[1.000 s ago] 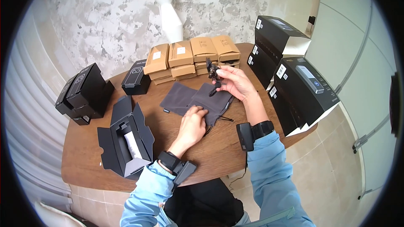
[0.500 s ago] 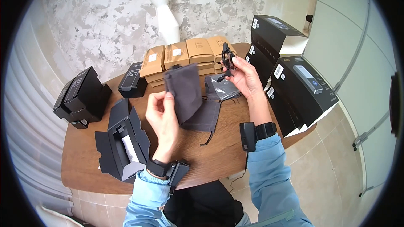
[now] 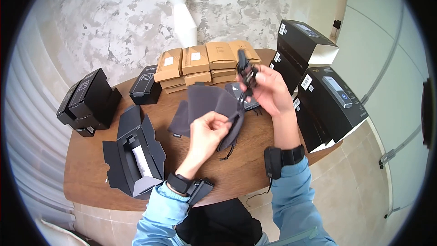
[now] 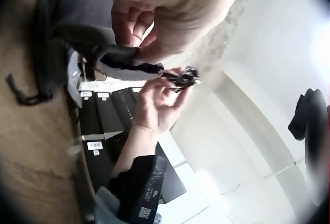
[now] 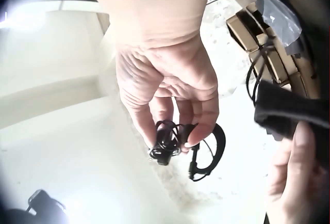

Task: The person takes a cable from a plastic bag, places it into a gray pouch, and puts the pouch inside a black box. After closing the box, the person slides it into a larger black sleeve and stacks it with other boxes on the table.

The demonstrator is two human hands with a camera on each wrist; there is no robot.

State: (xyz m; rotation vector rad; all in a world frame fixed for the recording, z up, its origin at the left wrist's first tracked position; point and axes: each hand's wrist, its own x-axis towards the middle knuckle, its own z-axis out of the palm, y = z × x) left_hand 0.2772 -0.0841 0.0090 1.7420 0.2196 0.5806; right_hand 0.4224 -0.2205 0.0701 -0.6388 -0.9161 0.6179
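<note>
My left hand (image 3: 207, 132) pinches a dark grey drawstring pouch (image 3: 207, 102) by the rim of its mouth, thumb against curled fingers. In the left wrist view the pouch's mouth (image 4: 121, 64) gapes a little toward the right hand. A coiled black cable (image 5: 167, 141) is held between the thumb and fingertips of my right hand (image 3: 273, 91), above and to the right of the pouch. Part of the cable hangs as a loop in the right wrist view. Beneath the held pouch lies another grey pouch (image 3: 180, 120), partly covered.
A clear plastic packet (image 5: 281, 20) lies behind the held pouch. An opened black box (image 3: 157, 155) with a white item inside stands at the left front. Smaller black boxes (image 3: 98, 98) are at the left, brown cartons (image 3: 195, 59) at the back, tall black boxes (image 3: 318, 118) at the right.
The left hand has picked up a pouch from the pile, lifted it, then turned it and brought it rightward, close to the cable. The right hand has kept hold of the cable.
</note>
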